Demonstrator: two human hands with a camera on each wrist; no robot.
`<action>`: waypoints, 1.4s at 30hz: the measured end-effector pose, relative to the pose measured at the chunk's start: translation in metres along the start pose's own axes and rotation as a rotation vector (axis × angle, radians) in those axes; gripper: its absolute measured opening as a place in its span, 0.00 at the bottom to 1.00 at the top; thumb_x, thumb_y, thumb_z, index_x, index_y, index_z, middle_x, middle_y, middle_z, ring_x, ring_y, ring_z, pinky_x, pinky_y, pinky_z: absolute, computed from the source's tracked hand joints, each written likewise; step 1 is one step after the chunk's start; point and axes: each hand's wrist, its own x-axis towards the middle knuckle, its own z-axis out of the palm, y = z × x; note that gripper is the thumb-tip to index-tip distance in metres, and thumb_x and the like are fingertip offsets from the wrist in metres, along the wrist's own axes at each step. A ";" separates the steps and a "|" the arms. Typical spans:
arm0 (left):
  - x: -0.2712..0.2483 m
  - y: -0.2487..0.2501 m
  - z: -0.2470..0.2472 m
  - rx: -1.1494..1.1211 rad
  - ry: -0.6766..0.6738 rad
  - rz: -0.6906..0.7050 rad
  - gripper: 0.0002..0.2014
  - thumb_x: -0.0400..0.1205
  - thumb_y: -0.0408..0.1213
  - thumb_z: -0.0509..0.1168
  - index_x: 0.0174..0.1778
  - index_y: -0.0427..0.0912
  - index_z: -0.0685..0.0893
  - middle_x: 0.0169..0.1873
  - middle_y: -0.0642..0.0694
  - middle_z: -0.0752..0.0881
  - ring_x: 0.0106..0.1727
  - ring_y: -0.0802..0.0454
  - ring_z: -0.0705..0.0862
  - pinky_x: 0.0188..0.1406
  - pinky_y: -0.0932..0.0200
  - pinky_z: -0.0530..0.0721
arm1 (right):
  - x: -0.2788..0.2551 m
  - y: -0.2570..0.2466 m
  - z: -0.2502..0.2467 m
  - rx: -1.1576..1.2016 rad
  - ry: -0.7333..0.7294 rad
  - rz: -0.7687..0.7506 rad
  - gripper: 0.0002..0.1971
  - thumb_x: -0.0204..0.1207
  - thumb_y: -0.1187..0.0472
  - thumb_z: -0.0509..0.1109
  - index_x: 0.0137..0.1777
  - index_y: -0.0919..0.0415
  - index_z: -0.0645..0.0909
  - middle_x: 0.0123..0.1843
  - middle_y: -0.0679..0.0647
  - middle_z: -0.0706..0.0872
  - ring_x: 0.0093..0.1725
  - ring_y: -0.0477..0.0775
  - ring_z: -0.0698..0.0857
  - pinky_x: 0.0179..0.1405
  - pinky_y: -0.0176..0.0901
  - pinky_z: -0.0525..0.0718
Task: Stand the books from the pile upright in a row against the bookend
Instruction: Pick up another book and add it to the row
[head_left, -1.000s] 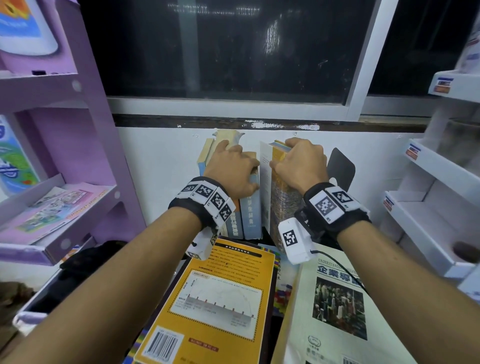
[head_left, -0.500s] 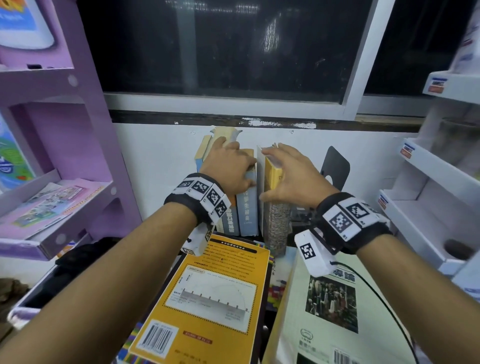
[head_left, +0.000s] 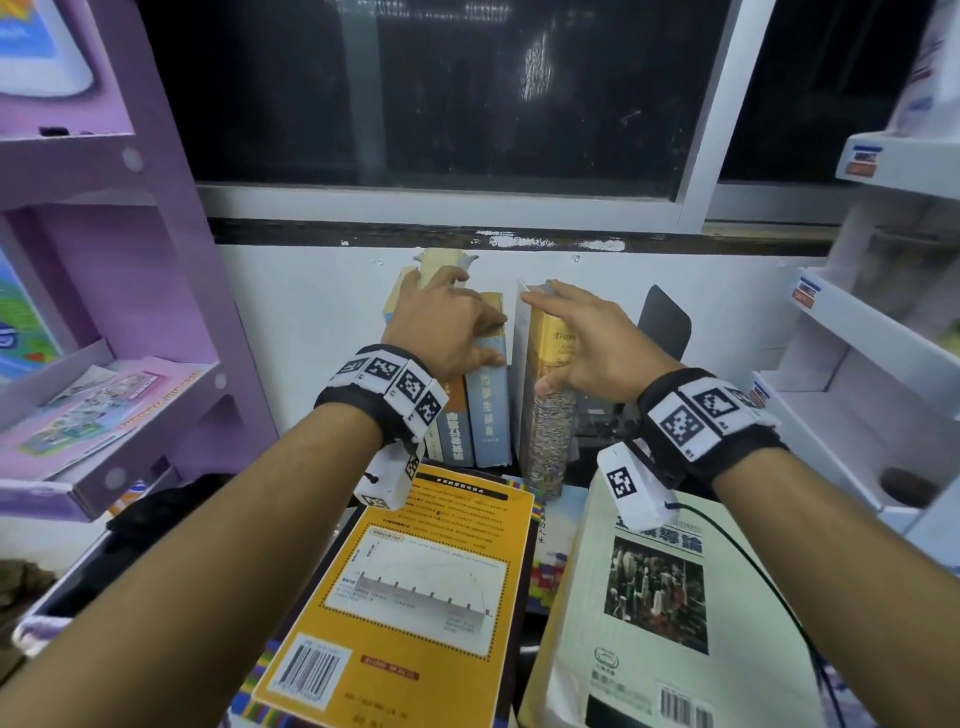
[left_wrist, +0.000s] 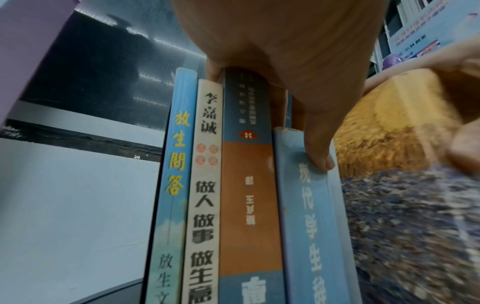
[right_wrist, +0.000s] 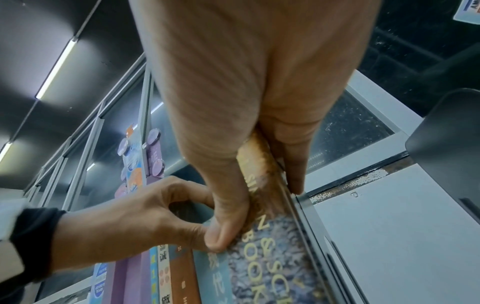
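Note:
Several books stand upright against the white wall; the rightmost of the row has a pale blue spine (head_left: 488, 410) (left_wrist: 309, 226). My left hand (head_left: 457, 322) (left_wrist: 285, 82) grips the tops of this row, its thumb (left_wrist: 319, 160) on the pale blue spine. Just right of the row, my right hand (head_left: 561, 343) (right_wrist: 259, 205) holds an upright gold and speckled book (head_left: 550, 436) (right_wrist: 272, 257) between thumb and fingers. The black bookend (head_left: 665, 327) (right_wrist: 446, 133) stands apart, further right. A yellow book (head_left: 415, 587) and a pale green book (head_left: 649, 597) lie flat on the pile near me.
A purple shelf unit (head_left: 104, 415) holding magazines stands at the left. White shelves (head_left: 857, 415) stand at the right. A dark window (head_left: 441, 104) runs above the wall. A black cable (head_left: 753, 561) from my right wrist crosses the pale green book.
My right hand's fingers have stretched out from a curled grip over the book's top, and the wrist has drawn back towards me. The left hand has stayed on the row.

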 end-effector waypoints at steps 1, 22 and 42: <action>0.000 0.000 0.001 0.002 0.001 0.002 0.22 0.75 0.64 0.65 0.61 0.59 0.84 0.61 0.59 0.85 0.78 0.48 0.63 0.75 0.35 0.59 | 0.002 -0.001 0.000 -0.011 0.009 -0.011 0.53 0.60 0.54 0.86 0.84 0.47 0.60 0.86 0.56 0.56 0.85 0.53 0.53 0.77 0.39 0.50; 0.008 0.007 0.012 -0.081 0.099 0.066 0.22 0.71 0.59 0.70 0.59 0.56 0.85 0.65 0.57 0.82 0.76 0.49 0.67 0.74 0.37 0.62 | 0.022 0.010 0.028 0.014 0.106 -0.099 0.50 0.61 0.56 0.85 0.82 0.49 0.63 0.84 0.53 0.63 0.84 0.60 0.57 0.83 0.59 0.54; -0.002 -0.021 0.003 -0.255 0.059 -0.016 0.31 0.63 0.56 0.80 0.62 0.57 0.80 0.79 0.53 0.68 0.79 0.48 0.64 0.72 0.42 0.72 | 0.030 0.013 0.030 0.011 0.068 -0.020 0.56 0.57 0.59 0.87 0.84 0.47 0.59 0.84 0.51 0.59 0.82 0.53 0.61 0.79 0.44 0.62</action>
